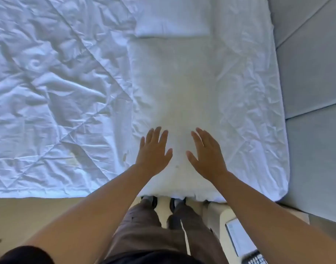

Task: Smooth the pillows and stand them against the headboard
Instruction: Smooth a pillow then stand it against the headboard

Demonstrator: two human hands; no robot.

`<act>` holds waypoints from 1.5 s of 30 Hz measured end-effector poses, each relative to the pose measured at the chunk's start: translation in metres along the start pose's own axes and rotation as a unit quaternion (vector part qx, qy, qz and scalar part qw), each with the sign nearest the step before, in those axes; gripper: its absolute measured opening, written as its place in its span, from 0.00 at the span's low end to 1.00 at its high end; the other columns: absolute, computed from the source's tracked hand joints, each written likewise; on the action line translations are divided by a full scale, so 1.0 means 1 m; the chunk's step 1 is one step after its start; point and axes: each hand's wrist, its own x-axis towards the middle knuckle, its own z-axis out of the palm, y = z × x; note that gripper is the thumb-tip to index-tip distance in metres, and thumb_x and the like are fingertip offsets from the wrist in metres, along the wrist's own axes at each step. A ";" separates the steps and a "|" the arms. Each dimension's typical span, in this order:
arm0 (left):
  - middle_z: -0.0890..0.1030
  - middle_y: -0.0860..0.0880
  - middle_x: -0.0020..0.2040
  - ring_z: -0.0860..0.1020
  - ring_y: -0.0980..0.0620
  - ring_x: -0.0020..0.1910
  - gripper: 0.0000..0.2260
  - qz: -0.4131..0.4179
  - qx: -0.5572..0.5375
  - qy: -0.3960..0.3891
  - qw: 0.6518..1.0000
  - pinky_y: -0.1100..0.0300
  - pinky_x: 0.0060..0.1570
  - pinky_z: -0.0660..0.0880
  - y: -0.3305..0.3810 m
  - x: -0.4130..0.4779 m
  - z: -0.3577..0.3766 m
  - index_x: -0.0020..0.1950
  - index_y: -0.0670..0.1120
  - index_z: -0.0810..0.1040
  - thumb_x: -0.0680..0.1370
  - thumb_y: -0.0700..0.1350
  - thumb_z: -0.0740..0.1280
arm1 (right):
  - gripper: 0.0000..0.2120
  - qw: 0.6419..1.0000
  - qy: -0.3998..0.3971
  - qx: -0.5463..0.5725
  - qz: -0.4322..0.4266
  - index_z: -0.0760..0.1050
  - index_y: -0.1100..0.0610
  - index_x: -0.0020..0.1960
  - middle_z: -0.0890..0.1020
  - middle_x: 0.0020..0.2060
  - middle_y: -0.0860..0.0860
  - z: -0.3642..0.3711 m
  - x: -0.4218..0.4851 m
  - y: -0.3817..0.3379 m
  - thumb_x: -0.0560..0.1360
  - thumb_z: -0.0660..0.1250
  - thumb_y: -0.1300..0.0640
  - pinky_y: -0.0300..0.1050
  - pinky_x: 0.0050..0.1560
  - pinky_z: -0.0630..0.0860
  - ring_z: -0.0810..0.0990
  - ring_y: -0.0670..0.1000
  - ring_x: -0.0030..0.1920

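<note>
So the person is standing at the side of the bed with both palms down on the near end of the long white pillow (173, 88). The left hand (153, 149) and the right hand (207, 155) are lying side by side, fingers straight and slightly spread, gripping nothing, so this is looking like the smoothing part.

The pillow is lying flat on the fitted sheet (254, 92), its long axis running straight away from the person, with the wrinkled quilt (54, 82) bordering its left edge. A second pillow (173, 18) is sitting just past its far end, also flat.

Here's the bit that matters: the grey padded headboard (312, 73) is running along the person's right, parallel to that long axis. So the pillow is probably going to need tipping up sideways toward the right, and the right hand is the one sitting nearer that side. Neither pillow is standing yet.
</note>
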 end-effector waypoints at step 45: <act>0.41 0.54 0.82 0.40 0.56 0.80 0.29 -0.058 0.004 0.131 0.990 0.36 0.75 0.45 -0.074 0.237 0.086 0.82 0.50 0.41 0.83 0.55 0.48 | 0.37 0.996 0.088 -0.011 0.032 0.44 0.59 0.82 0.47 0.82 0.54 0.112 0.258 0.092 0.79 0.46 0.41 0.62 0.79 0.46 0.45 0.51 0.81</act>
